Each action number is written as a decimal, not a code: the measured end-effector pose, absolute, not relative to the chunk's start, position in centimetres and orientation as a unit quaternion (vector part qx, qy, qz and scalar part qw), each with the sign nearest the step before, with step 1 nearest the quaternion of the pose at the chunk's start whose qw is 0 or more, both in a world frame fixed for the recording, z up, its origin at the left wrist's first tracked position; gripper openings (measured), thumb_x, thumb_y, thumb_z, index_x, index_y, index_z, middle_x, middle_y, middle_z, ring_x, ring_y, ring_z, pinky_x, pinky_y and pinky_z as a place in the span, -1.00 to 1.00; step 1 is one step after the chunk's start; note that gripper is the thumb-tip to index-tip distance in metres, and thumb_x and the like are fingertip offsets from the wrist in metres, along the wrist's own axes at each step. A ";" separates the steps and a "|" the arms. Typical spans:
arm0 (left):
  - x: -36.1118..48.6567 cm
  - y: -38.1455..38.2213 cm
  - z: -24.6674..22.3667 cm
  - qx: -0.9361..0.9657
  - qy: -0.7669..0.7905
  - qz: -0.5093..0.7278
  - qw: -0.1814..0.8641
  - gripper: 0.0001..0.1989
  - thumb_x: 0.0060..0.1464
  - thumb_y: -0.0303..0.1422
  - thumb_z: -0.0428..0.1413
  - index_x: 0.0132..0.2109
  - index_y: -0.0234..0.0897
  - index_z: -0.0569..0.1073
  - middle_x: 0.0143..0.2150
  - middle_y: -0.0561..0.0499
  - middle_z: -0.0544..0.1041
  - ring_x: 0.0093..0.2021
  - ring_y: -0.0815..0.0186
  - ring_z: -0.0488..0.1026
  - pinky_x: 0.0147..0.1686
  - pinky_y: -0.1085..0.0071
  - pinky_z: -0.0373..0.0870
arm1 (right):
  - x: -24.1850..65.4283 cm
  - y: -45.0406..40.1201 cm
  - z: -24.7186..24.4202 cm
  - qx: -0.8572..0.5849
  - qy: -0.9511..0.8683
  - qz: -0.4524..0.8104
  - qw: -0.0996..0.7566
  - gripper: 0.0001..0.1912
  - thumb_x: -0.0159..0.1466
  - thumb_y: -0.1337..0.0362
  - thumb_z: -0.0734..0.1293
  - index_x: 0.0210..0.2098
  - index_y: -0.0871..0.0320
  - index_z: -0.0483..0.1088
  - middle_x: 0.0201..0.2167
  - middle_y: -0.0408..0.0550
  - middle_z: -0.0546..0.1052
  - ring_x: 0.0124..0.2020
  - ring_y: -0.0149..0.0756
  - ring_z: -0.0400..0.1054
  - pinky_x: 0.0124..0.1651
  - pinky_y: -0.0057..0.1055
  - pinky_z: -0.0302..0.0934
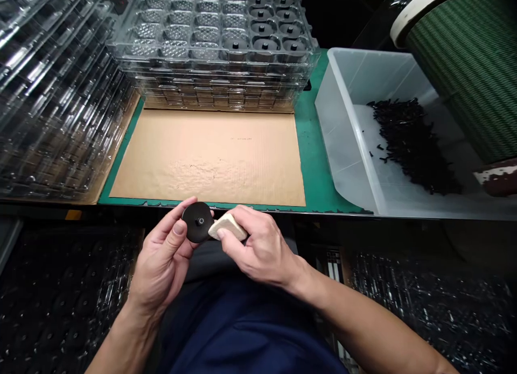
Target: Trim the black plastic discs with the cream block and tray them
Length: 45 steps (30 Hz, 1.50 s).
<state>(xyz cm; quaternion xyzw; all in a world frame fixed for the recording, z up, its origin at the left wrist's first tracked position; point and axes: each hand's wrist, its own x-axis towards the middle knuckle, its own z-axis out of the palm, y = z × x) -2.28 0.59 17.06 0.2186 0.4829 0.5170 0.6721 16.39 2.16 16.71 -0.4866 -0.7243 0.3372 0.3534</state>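
Observation:
Between the thumb and fingers of my left hand (pixel 161 255) is a black round disc (pixel 195 230) with a small raised hub at its centre, its flat face turned up toward me. My right hand (pixel 262 247) pinches a pale cream, flat pad (pixel 228 226) whose corner is at the disc's right edge; whether it presses on the rim I cannot tell. Both hands are just in front of the bench edge, above my lap. What the pad is made of does not show clearly.
A cardboard sheet (pixel 218 148) covers part of the green bench mat (pixel 313 164). Behind it are stacked clear trays (pixel 177 67), the top one partly filled with black discs. More clear trays (pixel 52 105) rise at left. A translucent bin (pixel 347 126) at right holds small black pieces (pixel 416 142).

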 end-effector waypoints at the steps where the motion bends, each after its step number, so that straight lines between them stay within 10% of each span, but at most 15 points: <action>1: -2.4 0.6 17.0 0.224 0.484 0.502 0.680 -0.58 0.19 -0.21 0.35 0.17 -0.14 0.62 0.00 -0.12 0.69 -0.09 0.16 0.65 -0.07 0.32 0.66 | 16.4 2.1 16.6 -0.485 -0.725 0.338 0.353 -0.81 0.38 0.31 0.29 -0.39 0.13 0.33 -0.45 -0.17 0.32 -0.45 -0.38 0.18 -0.37 -0.38 0.06; 11: -3.0 0.7 16.5 0.216 0.413 0.379 0.799 -0.69 0.24 -0.11 0.29 -0.10 -0.27 0.71 -0.23 -0.11 0.66 -0.32 0.22 0.59 -0.33 0.34 0.66 | 17.4 3.5 17.3 -0.325 -0.858 0.153 0.368 -0.74 0.53 0.22 0.24 -0.06 0.18 0.54 -0.20 0.01 0.55 -0.27 -0.22 0.28 -0.20 -0.26 0.15; 17: -1.9 0.7 16.5 0.231 0.502 0.526 0.647 -0.48 0.07 -0.30 0.45 0.18 -0.04 0.61 0.12 -0.04 0.62 -0.07 0.32 0.58 -0.21 0.62 0.54 | 16.3 2.7 16.5 -0.518 -0.648 0.458 0.319 -0.75 0.40 0.25 0.31 -0.42 0.12 0.30 -0.54 -0.26 0.30 -0.52 -0.42 0.14 -0.44 -0.41 0.01; 31: -3.5 0.5 15.4 0.177 0.417 0.284 0.845 -0.61 0.23 -0.07 0.29 -0.20 -0.38 0.70 -0.37 -0.14 0.62 -0.42 0.21 0.59 -0.44 0.36 0.65 | 18.1 3.8 16.0 -0.263 -0.883 0.222 0.319 -0.70 0.55 0.26 0.18 -0.05 0.16 0.55 -0.15 0.01 0.54 -0.20 -0.20 0.29 -0.17 -0.27 0.18; 38: -2.3 1.1 15.5 0.180 0.441 0.495 0.727 -0.58 0.12 -0.36 0.41 0.13 -0.08 0.63 0.12 -0.05 0.65 0.07 0.21 0.60 0.08 0.32 0.60 | 16.7 3.3 15.7 -0.508 -0.701 0.355 0.353 -0.78 0.41 0.23 0.31 -0.36 0.15 0.42 -0.43 -0.13 0.42 -0.38 -0.32 0.26 -0.29 -0.34 0.12; 45: -2.2 0.9 15.7 0.239 0.470 0.545 0.652 -0.50 -0.03 -0.40 0.49 0.08 -0.01 0.66 0.09 -0.03 0.67 0.15 0.13 0.58 0.12 0.36 0.55 | 15.9 3.2 16.3 -0.511 -0.644 0.467 0.327 -0.75 0.36 0.22 0.31 -0.44 0.14 0.29 -0.50 -0.23 0.30 -0.46 -0.41 0.14 -0.39 -0.40 -0.01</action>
